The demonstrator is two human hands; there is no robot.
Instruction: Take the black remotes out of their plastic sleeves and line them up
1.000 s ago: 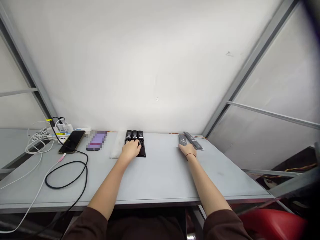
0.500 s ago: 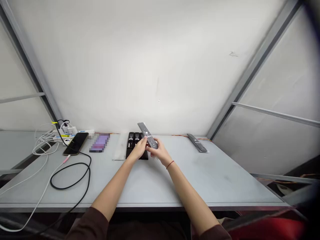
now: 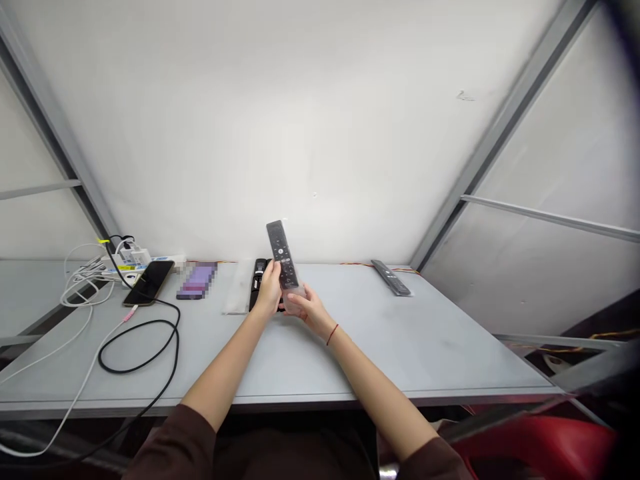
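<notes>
A dark remote control [image 3: 281,250] in a clear plastic sleeve is held up above the table, its buttons facing me and its top leaning slightly left. My left hand [image 3: 269,288] is closed on the remote's left side. Lower down, my right hand [image 3: 306,309] grips the loose bottom end of the plastic sleeve [image 3: 294,297]. Behind my hands lie black remotes [image 3: 259,273], back side up and partly hidden. Flat clear plastic sleeves [image 3: 237,287] lie just left of them. Another sleeved remote [image 3: 391,278] rests alone at the right.
On the left of the grey table [image 3: 400,353] are a black phone [image 3: 149,283], a pixelated purple item [image 3: 198,281], a power strip [image 3: 167,261] with chargers, and a looped black cable [image 3: 137,370] beside white cables. A white wall panel rises behind.
The held remote has turned more upright and moved up and left. My right hand has slid down from the remote onto the sleeve's end. The view has shifted slightly.
</notes>
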